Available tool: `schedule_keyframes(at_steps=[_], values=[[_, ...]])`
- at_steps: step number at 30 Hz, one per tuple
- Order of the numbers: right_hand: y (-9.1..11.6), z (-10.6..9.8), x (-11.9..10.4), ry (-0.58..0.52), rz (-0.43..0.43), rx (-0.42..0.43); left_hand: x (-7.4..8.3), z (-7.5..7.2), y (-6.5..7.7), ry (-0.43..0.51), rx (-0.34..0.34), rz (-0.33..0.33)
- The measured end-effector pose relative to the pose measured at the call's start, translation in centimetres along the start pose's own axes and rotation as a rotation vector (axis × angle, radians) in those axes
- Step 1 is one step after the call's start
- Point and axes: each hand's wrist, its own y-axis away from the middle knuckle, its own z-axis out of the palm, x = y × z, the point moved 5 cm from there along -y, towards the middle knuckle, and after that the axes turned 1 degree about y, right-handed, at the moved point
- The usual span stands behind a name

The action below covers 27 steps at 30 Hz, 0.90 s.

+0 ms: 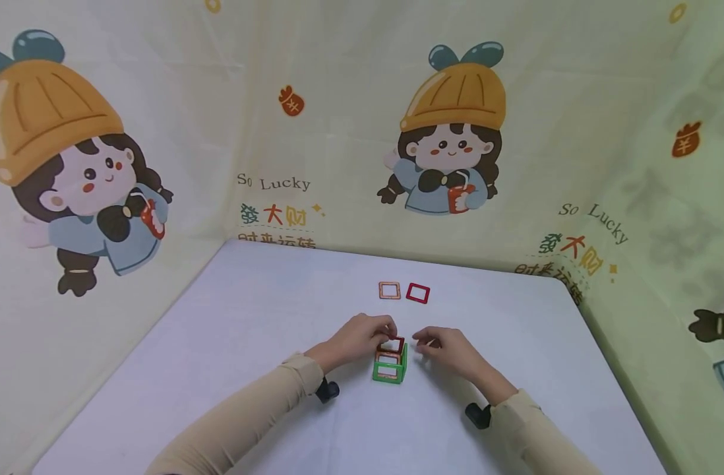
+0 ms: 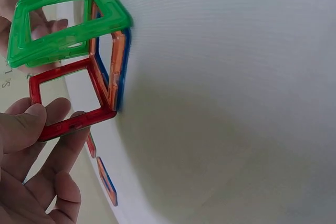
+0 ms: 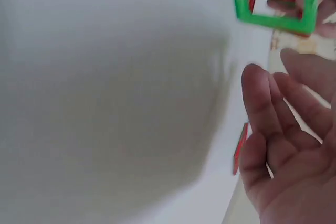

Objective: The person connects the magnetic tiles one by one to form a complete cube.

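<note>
Several square, see-through magnetic tiles stand joined on the white table as a small box. Its green tiles (image 2: 113, 22) stand at the near and right sides in the head view, with an orange tile (image 2: 118, 59) low between them. My left hand (image 1: 362, 338) pinches the top corner of a red tile (image 2: 79, 123) between thumb and fingers; that tile is upright at the box's left or far side. To the right of the box, my right hand (image 1: 451, 349) holds nothing, its fingers loosely bent and apart from the tiles.
Beyond the box, an orange tile (image 1: 390, 299) and a red tile (image 1: 418, 301) lie flat on the table (image 1: 279, 297). A cloth backdrop (image 1: 350, 152) with printed cartoon figures rises behind the table and along both sides.
</note>
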Motion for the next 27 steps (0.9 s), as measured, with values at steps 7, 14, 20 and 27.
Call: schedule_keyframes(at_steps=[7, 14, 20, 27], values=[[-0.7, 0.7, 1.4, -0.122, -0.027, -0.118, 0.2, 0.6, -0.7, 0.038, -0.033, 0.020], [-1.3, 1.6, 0.9, -0.166, -0.082, -0.132, -0.6, 0.2, -0.6, 0.071, -0.087, 0.021], [-1.1, 2.1, 0.6, -0.135, -0.116, -0.124, -1.7, -0.5, -0.6, 0.075, -0.121, 0.026], [0.2, 2.1, 0.3, -0.147, -0.151, -0.114, -4.0, -2.1, -2.9, 0.001, -0.049, -0.042]])
